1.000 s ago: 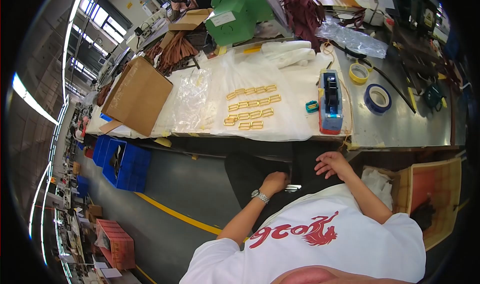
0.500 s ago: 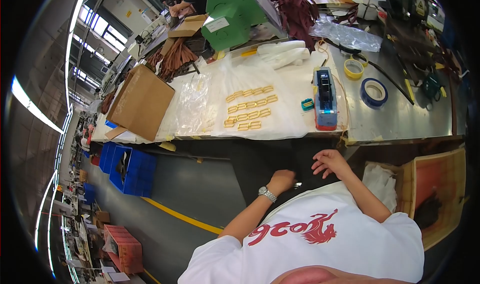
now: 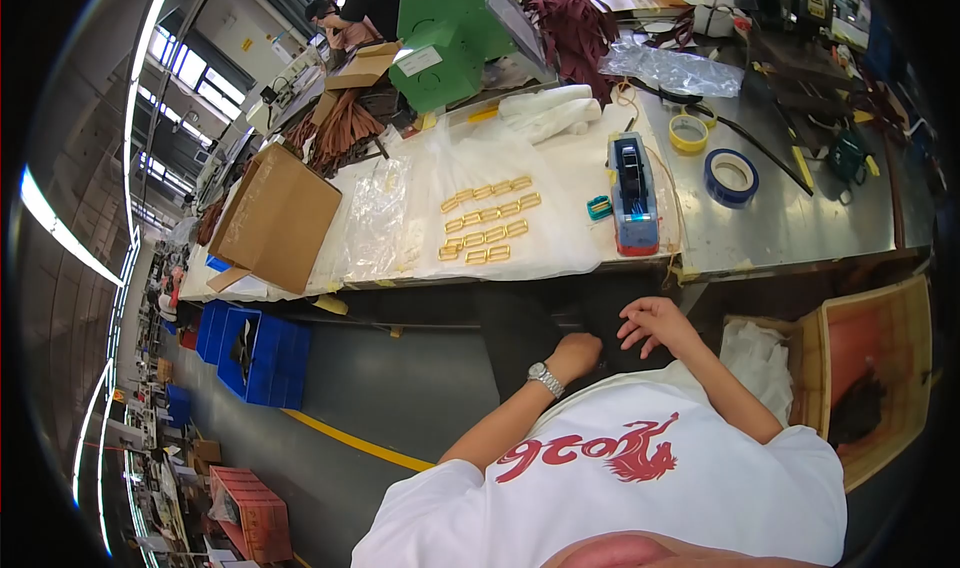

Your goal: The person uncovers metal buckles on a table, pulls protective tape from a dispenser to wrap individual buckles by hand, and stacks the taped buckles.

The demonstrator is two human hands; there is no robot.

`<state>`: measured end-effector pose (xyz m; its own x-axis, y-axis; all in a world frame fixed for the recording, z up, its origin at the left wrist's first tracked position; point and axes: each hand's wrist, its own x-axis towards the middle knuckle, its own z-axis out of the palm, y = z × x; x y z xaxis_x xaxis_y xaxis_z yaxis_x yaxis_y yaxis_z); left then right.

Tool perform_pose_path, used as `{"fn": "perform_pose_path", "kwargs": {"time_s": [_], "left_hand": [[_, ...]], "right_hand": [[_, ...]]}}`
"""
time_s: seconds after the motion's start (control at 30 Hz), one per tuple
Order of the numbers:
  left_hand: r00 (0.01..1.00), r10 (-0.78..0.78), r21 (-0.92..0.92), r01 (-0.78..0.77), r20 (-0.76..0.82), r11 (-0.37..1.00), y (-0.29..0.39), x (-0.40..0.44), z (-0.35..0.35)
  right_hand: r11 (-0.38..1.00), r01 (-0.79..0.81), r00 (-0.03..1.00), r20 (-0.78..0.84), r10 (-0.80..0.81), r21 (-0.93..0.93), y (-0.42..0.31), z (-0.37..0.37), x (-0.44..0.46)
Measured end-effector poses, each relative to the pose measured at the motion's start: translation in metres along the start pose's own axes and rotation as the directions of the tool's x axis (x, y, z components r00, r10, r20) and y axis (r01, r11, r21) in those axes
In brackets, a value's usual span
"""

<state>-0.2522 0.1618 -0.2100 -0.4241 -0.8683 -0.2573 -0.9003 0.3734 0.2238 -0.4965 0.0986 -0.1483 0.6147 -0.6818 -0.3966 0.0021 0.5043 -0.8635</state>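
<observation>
My left hand (image 3: pixel 576 356), with a metal-band watch (image 3: pixel 545 378) on its wrist, rests over my lap against dark trousers. Its fingers are curled closed and mostly turned out of sight, so whatever may be in them is hidden. My right hand (image 3: pixel 648 324) hovers a little to the right with loosely bent fingers apart, holding nothing visible. Beyond both hands, several gold metal slide buckles (image 3: pixel 490 214) lie in rows on a translucent plastic sheet (image 3: pixel 555 233) on the worktable.
A tape dispenser (image 3: pixel 633 196) stands right of the buckles, near yellow (image 3: pixel 688 135) and blue tape rolls (image 3: pixel 731 178). At left are a cardboard box (image 3: pixel 272 218) and blue bins (image 3: pixel 265 358). A green machine (image 3: pixel 440 48) stands behind; a wooden crate (image 3: pixel 880 368) is at right.
The view has shifted slightly, so the table contents appear further left. A small shiny item seen beside my left hand is no longer visible. My right hand keeps nearly the same pose.
</observation>
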Motion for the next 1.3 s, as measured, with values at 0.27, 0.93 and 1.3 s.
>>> {"fn": "perform_pose_path", "kwargs": {"time_s": [0.27, 0.93, 1.3], "left_hand": [[1.0, 0.024, 0.033, -0.023, -0.016, 0.999, 0.007, 0.009, -0.001], [0.998, -0.036, -0.03, 0.037, 0.049, 0.999, 0.011, 0.013, -0.008], [0.998, -0.025, -0.041, 0.028, 0.053, 0.999, 0.007, 0.014, -0.007]], "right_hand": [[1.0, -0.011, 1.0, -0.029, 0.011, -0.027, -0.006, 0.001, -0.005], [1.0, 0.005, 0.999, -0.035, -0.005, -0.005, -0.009, 0.002, -0.013], [0.999, -0.015, 0.999, -0.037, 0.014, -0.035, -0.008, -0.001, -0.004]]}}
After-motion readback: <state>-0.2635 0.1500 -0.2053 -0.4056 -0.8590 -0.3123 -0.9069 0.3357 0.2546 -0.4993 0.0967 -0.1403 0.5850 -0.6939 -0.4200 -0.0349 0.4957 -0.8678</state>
